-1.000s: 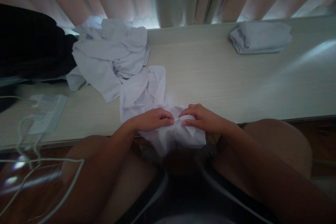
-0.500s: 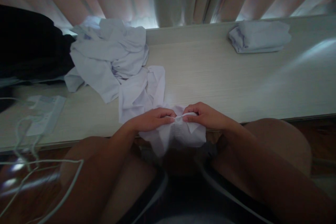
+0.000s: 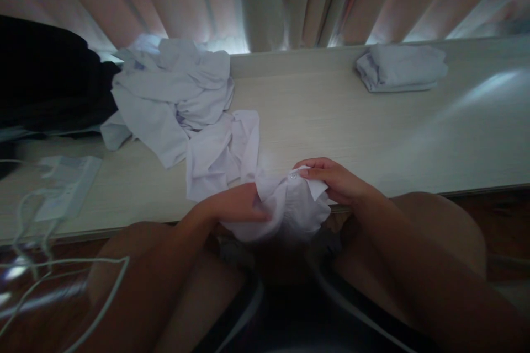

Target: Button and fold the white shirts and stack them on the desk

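A white shirt [image 3: 304,207] hangs bunched over the table's front edge between my hands, and a small button shows near its top. My right hand [image 3: 327,176] pinches the cloth beside that button, thumb in front and fingers behind. Lower and to the left, my left hand [image 3: 244,204] grips the same shirt; a fold of cloth covers part of its fingers, and they are blurred. Some white cloth [image 3: 211,160] lies flat on the table just beyond my left hand; whether it is joined to the held shirt I cannot tell.
A crumpled heap of white clothes [image 3: 178,85] lies at the back left, beside a black bundle [image 3: 49,77]. One folded white garment [image 3: 403,69] sits at the back right. A power strip [image 3: 70,187] with cables and a white wire hanger [image 3: 118,287] are at left.
My hands have parted: the left has moved down under a fold of the shirt, while the right keeps its pinch slightly higher. The button has come into view.
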The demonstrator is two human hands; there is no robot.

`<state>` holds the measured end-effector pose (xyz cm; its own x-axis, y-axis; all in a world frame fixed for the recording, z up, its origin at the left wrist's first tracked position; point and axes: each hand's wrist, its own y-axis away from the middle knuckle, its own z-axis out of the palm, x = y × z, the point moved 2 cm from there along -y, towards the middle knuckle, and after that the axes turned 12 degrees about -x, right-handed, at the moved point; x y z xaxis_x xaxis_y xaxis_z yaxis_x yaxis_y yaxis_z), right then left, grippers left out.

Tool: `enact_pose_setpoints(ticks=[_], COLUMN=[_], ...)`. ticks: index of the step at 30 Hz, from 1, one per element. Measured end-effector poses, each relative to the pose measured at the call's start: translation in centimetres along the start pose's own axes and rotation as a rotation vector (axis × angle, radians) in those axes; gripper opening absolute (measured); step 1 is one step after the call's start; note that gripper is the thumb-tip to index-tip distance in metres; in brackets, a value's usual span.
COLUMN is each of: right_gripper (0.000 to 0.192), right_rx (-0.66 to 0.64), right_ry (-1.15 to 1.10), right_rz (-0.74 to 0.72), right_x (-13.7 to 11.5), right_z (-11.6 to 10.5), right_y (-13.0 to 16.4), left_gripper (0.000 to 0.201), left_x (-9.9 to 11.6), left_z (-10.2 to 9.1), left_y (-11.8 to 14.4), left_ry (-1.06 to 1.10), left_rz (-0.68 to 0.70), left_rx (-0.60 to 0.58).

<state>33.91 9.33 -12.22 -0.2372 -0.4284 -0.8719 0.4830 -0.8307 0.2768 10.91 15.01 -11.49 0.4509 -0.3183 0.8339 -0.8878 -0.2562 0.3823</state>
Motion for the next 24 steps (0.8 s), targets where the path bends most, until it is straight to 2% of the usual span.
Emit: enact_pose_setpoints(ticks=[1,3,5,8,9,10,11,14,17,20,22,24], right_gripper=[0.022,0.021,0.020,0.020,0.019,0.019,0.019,0.017,0.016,0.023,0.031,0.039], right_rx=[0.008,0.035,0.057,0.109,0.132,0.150,0.161,0.164,0.185,0.182,0.201,0.276], right_ry=[-0.044,-0.133,-0.200,-0.276,-0.305,-0.334,-0.360,-0.430,-0.449,-0.368,-0.254,-0.090], right_rz=[-0.003,-0.030,-0.076,-0.150,-0.174,-0.196,-0.214,-0.247,-0.281,-0.281,-0.287,-0.296], right_x=[0.2,0.5,0.6,0.3,0.1,-0.2,-0.4,-0.8,-1.1,-1.5,-1.8,-1.9], right_z=[-0.1,-0.4,-0.7,-1.0,-1.1,-1.1,-1.2,-1.1,-0.8,-1.0,-1.7,-2.7], right_y=[-0.1,-0.4,-0.8,-1.3,-1.3,-1.4,-1.4,-1.4,-1.1,-1.0,-1.2,-1.6], left_gripper=[0.026,0.026,0.026,0.024,0.022,0.016,0.013,0.026,0.045,0.028,0.027,0.030], left_x=[-0.2,-0.9,-1.5,-1.3,-0.9,-0.3,0.4,2.2,2.9,2.6,2.4,2.1], left_z=[-0.1,-0.6,-1.4,-2.0,-1.8,-1.4,-0.9,1.3,2.8,3.0,2.8,2.5], left_y=[-0.3,-1.1,-1.6,-1.0,-0.6,-0.2,0.1,-0.1,-1.2,-2.4,-2.7,-2.7], left_ry=[0.016,0.040,0.015,-0.109,-0.148,-0.184,-0.219,-0.256,-0.166,-0.028,0.092,0.238], left_rz=[0.006,0.003,-0.024,-0.028,-0.017,-0.009,-0.005,0.002,0.006,-0.003,0.014,0.026], left_rx=[0.031,0.169,0.425,0.935,1.056,1.106,1.080,0.780,0.611,0.416,0.347,0.379])
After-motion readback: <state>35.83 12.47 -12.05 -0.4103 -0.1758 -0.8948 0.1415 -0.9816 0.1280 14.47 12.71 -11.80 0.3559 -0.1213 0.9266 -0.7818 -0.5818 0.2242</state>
